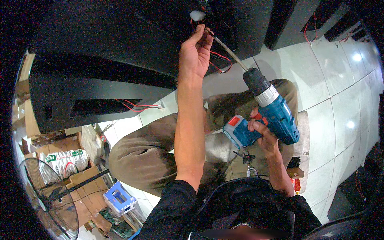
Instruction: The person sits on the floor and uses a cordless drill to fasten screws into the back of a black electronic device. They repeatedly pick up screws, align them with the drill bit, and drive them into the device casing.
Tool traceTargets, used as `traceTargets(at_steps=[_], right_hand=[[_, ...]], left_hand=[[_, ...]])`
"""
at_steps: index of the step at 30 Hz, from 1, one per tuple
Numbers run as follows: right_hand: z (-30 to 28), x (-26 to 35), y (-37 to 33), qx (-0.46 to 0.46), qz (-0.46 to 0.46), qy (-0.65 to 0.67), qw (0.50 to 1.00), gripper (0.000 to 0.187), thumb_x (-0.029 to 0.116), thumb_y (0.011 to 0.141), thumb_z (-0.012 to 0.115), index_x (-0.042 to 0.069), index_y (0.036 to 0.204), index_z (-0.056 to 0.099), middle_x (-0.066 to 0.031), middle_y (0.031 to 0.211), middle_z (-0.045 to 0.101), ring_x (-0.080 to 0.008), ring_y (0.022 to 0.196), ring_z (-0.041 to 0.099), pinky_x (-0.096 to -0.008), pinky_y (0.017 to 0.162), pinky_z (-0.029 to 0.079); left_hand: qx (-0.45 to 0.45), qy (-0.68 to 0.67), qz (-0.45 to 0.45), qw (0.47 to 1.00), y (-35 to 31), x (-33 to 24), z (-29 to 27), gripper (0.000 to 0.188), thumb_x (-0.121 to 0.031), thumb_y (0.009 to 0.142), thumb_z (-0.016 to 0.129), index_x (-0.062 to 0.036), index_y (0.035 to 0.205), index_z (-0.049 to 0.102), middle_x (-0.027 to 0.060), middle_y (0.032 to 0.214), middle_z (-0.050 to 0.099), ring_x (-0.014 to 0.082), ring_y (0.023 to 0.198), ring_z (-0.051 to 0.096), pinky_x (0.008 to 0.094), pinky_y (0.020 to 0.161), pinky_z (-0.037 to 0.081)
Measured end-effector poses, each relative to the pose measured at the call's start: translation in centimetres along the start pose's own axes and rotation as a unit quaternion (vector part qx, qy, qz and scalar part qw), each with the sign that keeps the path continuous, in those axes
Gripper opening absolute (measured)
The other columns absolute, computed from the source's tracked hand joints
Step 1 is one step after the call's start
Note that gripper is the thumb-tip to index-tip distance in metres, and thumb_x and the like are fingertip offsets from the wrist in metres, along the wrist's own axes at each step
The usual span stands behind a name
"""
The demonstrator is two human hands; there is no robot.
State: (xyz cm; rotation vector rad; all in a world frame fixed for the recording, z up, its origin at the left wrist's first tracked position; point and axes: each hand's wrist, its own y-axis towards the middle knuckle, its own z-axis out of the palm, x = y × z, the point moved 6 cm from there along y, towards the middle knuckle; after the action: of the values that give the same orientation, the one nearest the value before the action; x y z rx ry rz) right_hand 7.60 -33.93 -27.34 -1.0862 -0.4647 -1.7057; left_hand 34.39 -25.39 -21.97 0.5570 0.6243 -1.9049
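Black shirt sleeves (168, 206) frame our separated hands: below the black panel (120, 36), our right hand (265, 134) grips the cordless drill (278, 118); beside that panel, our left hand (195, 52) pinches the long drill bit's (230, 51) tip, presumably to steady it.

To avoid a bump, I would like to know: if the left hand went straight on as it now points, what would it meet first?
The left hand would probably meet the small white piece first, or else the black panel; depth is unclear there.
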Motion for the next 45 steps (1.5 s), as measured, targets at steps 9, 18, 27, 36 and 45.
traceTargets(at_steps=[9,18,27,36,45], right_hand=[[-0.5,0.0,0.9,-0.023,0.045,-0.034,0.998,0.034,0.014,0.076,0.067,0.002,0.106,0.055,-0.0052,0.084,0.057,-0.0136,0.070,0.055,-0.0286,0.066,0.044],[0.6,1.7,2.0,-0.007,-0.004,-0.060,0.998,0.033,0.016,0.079,0.066,0.003,0.106,0.054,-0.0038,0.087,0.056,-0.0124,0.074,0.054,-0.0272,0.068,0.044],[0.3,0.6,2.7,-0.042,-0.010,-0.139,0.989,0.043,0.013,0.078,0.068,0.006,0.116,0.048,-0.0045,0.094,0.057,-0.0144,0.083,0.055,-0.0295,0.074,0.045],[1.4,-0.8,5.3,-0.069,-0.043,-0.291,0.953,0.071,0.010,0.068,0.075,0.003,0.130,0.041,-0.0123,0.108,0.061,-0.0247,0.099,0.061,-0.0343,0.090,0.047],[1.9,-0.4,6.1,-0.079,-0.083,-0.255,0.960,0.078,0.013,0.069,0.076,0.000,0.135,0.038,-0.0162,0.116,0.061,-0.0250,0.104,0.061,-0.0350,0.093,0.047]], left_hand=[[0.016,-0.008,-0.027,0.999,1.4,0.8,0.1,0.014,-0.005,0.087,0.061,0.0041,0.098,0.061,0.0128,0.093,0.065,0.0215,0.083,0.064,0.0297,0.072,0.057],[-0.104,0.536,0.377,0.748,1.8,-1.5,3.3,0.019,-0.005,0.075,0.067,0.0022,0.091,0.060,0.0141,0.087,0.062,0.0276,0.080,0.062,0.0360,0.071,0.051],[-0.145,0.617,0.484,0.603,6.4,-1.8,3.5,0.018,-0.003,0.066,0.068,0.0007,0.082,0.062,0.0184,0.080,0.061,0.0358,0.073,0.060,0.0422,0.067,0.049],[-0.215,0.589,0.461,0.628,4.7,-2.2,5.0,0.009,0.000,0.063,0.070,-0.0002,0.070,0.064,0.0165,0.069,0.066,0.0316,0.064,0.066,0.0395,0.061,0.051],[-0.177,0.564,0.510,0.625,5.2,-2.3,4.6,0.010,0.000,0.061,0.070,0.0000,0.069,0.064,0.0180,0.068,0.066,0.0313,0.063,0.066,0.0400,0.062,0.051]])
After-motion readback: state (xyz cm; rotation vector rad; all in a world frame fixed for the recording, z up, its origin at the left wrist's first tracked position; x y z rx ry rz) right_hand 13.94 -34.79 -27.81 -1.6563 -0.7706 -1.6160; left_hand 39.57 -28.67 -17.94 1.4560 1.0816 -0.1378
